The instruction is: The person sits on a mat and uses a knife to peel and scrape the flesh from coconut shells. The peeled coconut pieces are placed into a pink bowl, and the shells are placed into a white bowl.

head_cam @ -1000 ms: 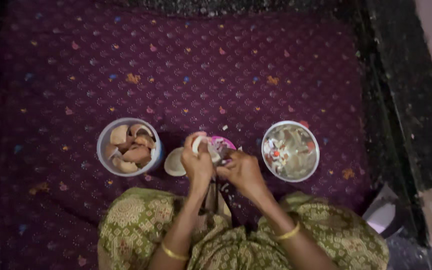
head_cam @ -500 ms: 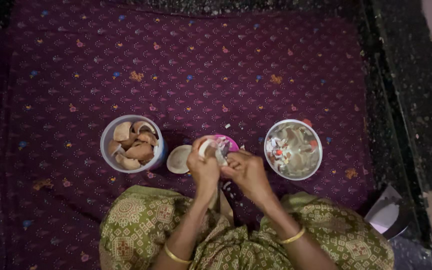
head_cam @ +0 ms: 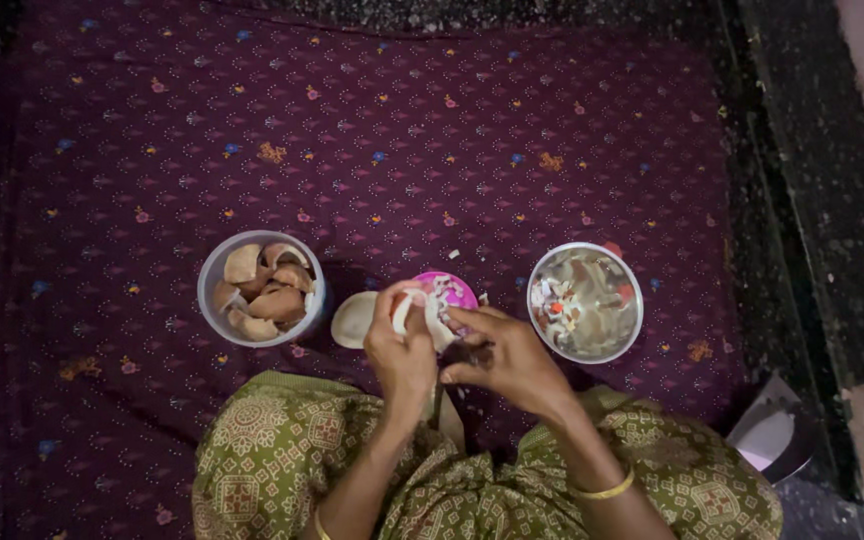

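Your left hand (head_cam: 402, 345) is closed around a pale piece of coconut (head_cam: 414, 312), thumb and fingers wrapped about it, held over the pink plate (head_cam: 455, 290). Your right hand (head_cam: 507, 362) is curled shut just beside it, fingertips meeting the piece from the right; whether it pinches a tool or only the piece cannot be told. The two hands touch at the grip.

Directly beyond the grip, the pink plate carries white shavings, and its near rim is hidden by your fingers. Just left of the grip lies a loose pale shell half (head_cam: 354, 319), almost touching the left hand. Farther left stands a round white bowl (head_cam: 211, 285) filled with brown-and-white shell pieces; it is near but apart from the hand. To the right of the grip, well clear of the right hand, sits a steel bowl (head_cam: 629, 300) holding white scraps.

Beyond the plate and both bowls, the purple patterned cloth (head_cam: 432, 130) runs open to its far edge. Its right edge meets a dark speckled floor strip (head_cam: 802, 200). Below the grip, your knees in green patterned fabric (head_cam: 272, 450) close the near side. A pale container (head_cam: 772, 430) rests at the lower right, off the cloth.
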